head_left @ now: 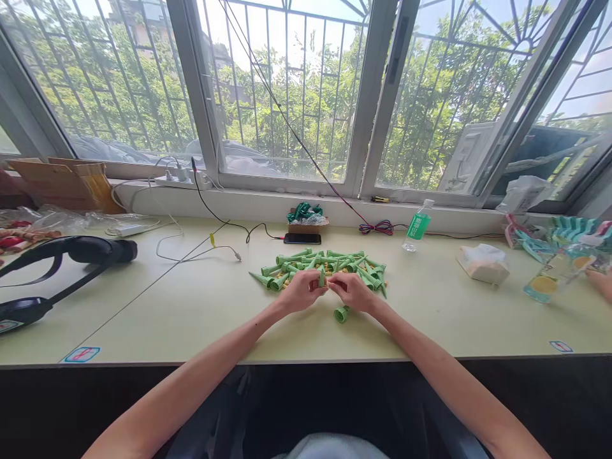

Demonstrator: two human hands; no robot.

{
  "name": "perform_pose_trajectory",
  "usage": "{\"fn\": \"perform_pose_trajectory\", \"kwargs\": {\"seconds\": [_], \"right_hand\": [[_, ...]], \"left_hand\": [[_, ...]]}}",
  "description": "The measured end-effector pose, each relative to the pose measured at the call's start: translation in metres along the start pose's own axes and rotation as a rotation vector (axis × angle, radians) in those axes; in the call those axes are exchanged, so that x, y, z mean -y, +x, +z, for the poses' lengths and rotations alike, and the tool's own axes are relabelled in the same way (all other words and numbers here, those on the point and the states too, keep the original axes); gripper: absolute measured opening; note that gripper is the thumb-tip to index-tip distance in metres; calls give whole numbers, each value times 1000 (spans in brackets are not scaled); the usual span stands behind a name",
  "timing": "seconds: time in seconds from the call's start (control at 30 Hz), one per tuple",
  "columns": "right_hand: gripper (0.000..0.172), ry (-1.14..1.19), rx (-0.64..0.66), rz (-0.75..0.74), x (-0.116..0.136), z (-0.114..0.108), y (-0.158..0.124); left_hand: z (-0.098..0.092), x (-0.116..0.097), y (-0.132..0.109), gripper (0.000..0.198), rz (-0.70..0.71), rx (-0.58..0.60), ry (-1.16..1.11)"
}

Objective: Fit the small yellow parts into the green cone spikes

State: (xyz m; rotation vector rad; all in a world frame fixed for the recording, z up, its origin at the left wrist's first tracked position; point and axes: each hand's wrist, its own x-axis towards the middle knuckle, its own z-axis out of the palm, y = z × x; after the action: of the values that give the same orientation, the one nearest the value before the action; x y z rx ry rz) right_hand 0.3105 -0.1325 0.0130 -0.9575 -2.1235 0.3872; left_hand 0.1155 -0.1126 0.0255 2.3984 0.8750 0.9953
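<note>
My left hand (302,290) is closed around a small green plastic cone (322,278), held with its tip up above the table. Close beside it, my right hand (352,290) is pinched near the cone's lower end; whatever sits between its fingertips is too small to make out. Just beyond both hands lies a heap of similar green cones (291,257), with small yellowish pieces (285,280) scattered among them. One loose green cone (341,313) rests below my right hand, its round open end facing me.
Behind the heap are a phone (302,238) on a cable and a small box (308,227) with green material. To the right stand a water bottle (417,226), a tissue pack (482,264) and a clear jug (549,280). A black headset (67,268) lies left. Another person's hand (600,280) shows far right.
</note>
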Motion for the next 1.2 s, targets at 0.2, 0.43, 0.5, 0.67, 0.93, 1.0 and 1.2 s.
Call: {"fn": "perform_pose_trajectory", "kwargs": {"seconds": [0.2,0.43,0.5,0.67,0.93,1.0,1.2], "right_hand": [[25,-16,15,-18,-2,0,1],[35,-59,11,9,-11,5,2],[34,-45,22,20,-14,6,2],[36,-22,29,47,-9,5,2],[33,24,-12,53,1,2,2],[30,49,-22,52,1,3,2],[19,121,-32,51,0,4,1]], "left_hand": [[1,1,0,15,18,-4,23],[1,0,-1,20,24,7,52],[1,1,-1,15,24,9,51],[2,4,0,13,23,-3,34],[0,0,1,11,14,-56,42],[0,-1,1,11,9,-53,40],[1,1,1,13,4,-41,42]]}}
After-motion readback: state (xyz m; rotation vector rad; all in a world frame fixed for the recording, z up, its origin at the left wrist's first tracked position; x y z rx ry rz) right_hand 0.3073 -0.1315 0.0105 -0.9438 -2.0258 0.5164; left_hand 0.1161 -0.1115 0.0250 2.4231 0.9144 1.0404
